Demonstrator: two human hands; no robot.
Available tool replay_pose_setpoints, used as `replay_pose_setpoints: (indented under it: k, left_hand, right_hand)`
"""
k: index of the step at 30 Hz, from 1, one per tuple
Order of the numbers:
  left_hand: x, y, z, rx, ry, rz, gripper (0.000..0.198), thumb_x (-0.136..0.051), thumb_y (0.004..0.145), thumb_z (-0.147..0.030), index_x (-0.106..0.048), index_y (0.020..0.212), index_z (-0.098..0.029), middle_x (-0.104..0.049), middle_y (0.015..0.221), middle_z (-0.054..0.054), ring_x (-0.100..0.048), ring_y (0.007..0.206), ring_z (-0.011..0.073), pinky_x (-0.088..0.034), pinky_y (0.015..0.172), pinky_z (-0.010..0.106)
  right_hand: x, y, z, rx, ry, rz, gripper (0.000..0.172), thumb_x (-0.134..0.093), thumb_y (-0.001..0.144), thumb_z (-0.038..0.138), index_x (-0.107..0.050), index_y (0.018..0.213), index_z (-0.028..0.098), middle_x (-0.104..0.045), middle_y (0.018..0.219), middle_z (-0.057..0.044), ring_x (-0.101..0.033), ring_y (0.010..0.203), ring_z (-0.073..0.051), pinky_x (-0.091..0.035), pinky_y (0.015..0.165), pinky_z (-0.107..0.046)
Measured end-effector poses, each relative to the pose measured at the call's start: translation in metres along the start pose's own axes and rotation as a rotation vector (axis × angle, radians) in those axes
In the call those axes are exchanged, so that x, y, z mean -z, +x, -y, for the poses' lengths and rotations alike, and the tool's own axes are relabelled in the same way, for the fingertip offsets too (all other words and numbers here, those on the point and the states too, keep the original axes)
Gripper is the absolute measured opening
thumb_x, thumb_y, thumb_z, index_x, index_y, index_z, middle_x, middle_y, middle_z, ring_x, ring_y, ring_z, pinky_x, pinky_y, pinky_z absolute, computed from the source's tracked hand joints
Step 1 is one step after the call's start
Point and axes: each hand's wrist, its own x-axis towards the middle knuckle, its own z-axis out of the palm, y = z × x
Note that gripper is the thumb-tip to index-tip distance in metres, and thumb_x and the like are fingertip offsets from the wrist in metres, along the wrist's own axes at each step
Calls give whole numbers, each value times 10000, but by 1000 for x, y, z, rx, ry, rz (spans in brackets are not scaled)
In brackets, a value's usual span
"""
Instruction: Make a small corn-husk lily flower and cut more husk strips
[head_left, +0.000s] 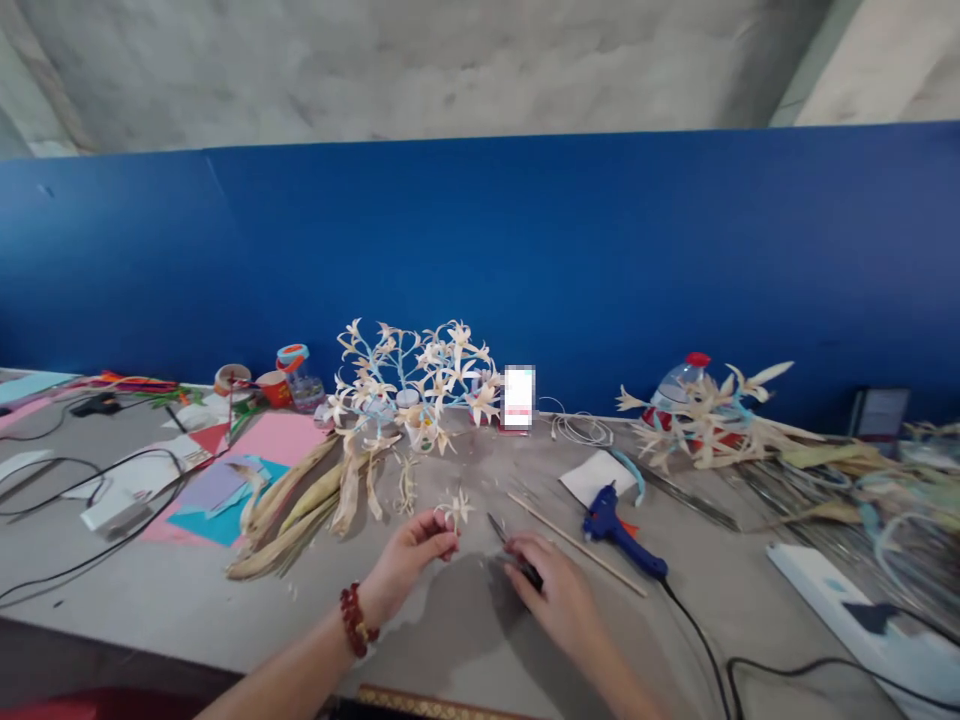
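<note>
My left hand, with a red bead bracelet at the wrist, pinches a small pale straw flower just above the grey table. My right hand is closed round a pair of dark-handled scissors, whose blades point up-left toward the flower. Behind the hands stands a bunch of finished straw flowers on light-blue stems. Dried leaf strips lie to the left of my left hand.
A blue glue gun with a black cord lies to the right, beside a thin wooden stick. Coloured paper sheets, tape rolls and cables cover the left. More straw flowers and a plastic bottle sit at right. A blue partition backs the table.
</note>
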Motion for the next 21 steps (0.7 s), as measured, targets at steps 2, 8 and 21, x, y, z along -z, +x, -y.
replay_pose_setpoints:
  k: [2, 8, 21]
  left_hand:
    - [1, 2, 3, 5, -7, 17, 248, -799, 657, -323, -642, 768, -166, -615, 708, -2, -540, 634, 107, -419, 641, 230]
    - [-2, 8, 9, -4, 20, 52, 200, -761, 708, -309, -654, 787, -160, -626, 734, 9, -536, 658, 110, -416, 650, 225]
    - [-6, 26, 15, -74, 87, 58, 225, -798, 649, -298, -685, 790, -164, -623, 767, 9, -526, 659, 119, -437, 652, 235]
  right_hand:
    - [1, -2, 2, 3, -2, -12, 149, -540, 870, 253, -650, 964, 219, -677, 1032, -88, -627, 946, -254, -491, 834, -359]
    - [11, -6, 9, -28, -45, 28, 136, -551, 863, 231, -650, 955, 213, -665, 1057, -86, -619, 962, -246, -476, 829, -335]
    - [-2, 43, 8, -9, -198, 39, 147, -560, 850, 178, -697, 872, 226, -719, 793, -29, -647, 743, -190, -437, 650, -247]
